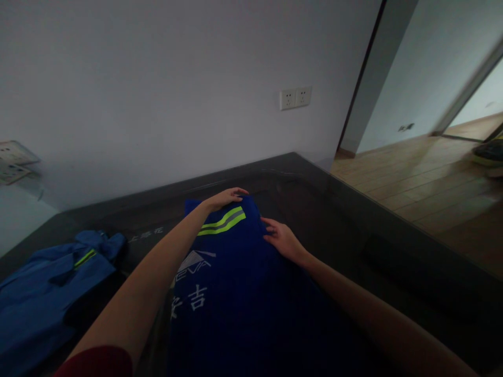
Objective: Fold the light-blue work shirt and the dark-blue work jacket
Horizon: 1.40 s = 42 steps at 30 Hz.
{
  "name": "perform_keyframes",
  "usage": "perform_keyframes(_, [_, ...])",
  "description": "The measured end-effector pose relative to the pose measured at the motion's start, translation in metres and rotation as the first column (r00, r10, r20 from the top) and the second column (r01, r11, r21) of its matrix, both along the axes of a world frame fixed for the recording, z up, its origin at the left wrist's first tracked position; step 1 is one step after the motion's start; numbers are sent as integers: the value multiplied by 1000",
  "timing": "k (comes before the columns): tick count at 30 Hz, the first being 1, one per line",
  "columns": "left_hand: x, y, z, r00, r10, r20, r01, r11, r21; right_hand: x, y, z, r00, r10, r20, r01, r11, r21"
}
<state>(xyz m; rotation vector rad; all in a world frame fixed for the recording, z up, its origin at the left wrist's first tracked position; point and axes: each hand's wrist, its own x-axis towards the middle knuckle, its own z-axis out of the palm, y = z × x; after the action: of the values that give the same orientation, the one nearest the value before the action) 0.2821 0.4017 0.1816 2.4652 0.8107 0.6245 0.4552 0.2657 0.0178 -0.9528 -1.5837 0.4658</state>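
A dark blue work garment (236, 293) with a yellow-green and grey reflective stripe and white lettering lies spread on a dark table (314, 209). My left hand (226, 198) reaches across to the garment's far edge, fingers stretched out flat on the cloth. My right hand (281, 238) rests on the garment's right side just below that, fingers extended and pressing the fabric. Neither hand holds anything.
A second, lighter blue garment (47, 283) with a reflective stripe lies crumpled at the table's left end. A white wall with a double socket (295, 98) stands behind the table. A wooden floor (424, 178) and a doorway lie to the right.
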Motion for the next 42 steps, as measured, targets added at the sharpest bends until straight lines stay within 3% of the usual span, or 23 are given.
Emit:
perform_keyframes(4, [17, 4, -2, 943, 239, -229, -157, 932, 328, 2, -4, 1, 998, -40, -40, 39, 999, -20])
perform_keyframes(7, [32, 8, -7, 914, 291, -282, -143, 883, 447, 2, -12, 0, 995, -92, 22, 93, 995, -46])
perform_keyframes(12, [47, 20, -20, 925, 328, -190, -181, 822, 539, 1, -30, -3, 979, -146, 142, 144, 989, 24])
perform_keyframes(17, [50, 26, -45, 889, 449, -93, -299, 721, 625, 7, -37, -6, 958, -234, 166, 223, 971, 82])
perform_keyframes(20, [53, 20, -63, 864, 502, -45, -342, 649, 679, 7, -38, -12, 903, -301, 308, 292, 953, 75])
perform_keyframes(23, [56, 10, -74, 857, 515, 0, -347, 578, 739, 3, -39, -19, 795, -396, 460, 397, 912, 98])
perform_keyframes(26, [55, 1, -74, 868, 495, 50, -339, 515, 787, 3, -41, -20, 731, -443, 518, 437, 888, 142])
perform_keyframes(30, [45, -10, -62, 889, 441, 122, -325, 419, 848, 14, -45, -13, 785, -440, 435, 407, 897, 172])
perform_keyframes(32, [39, -18, -58, 888, 450, 92, -308, 434, 847, 17, -48, -9, 810, -459, 366, 410, 889, 207])
perform_keyframes(35, [32, -28, -62, 888, 458, -36, -230, 511, 828, 11, -54, -8, 802, -490, 342, 401, 866, 300])
perform_keyframes(39, [29, -29, -84, 871, 442, -214, -123, 619, 776, -6, -55, -21, 701, -482, 526, 331, 873, 358])
perform_keyframes(42, [28, -20, -99, 842, 465, -274, -142, 681, 718, -11, -50, -33, 621, -436, 651, 308, 900, 308])
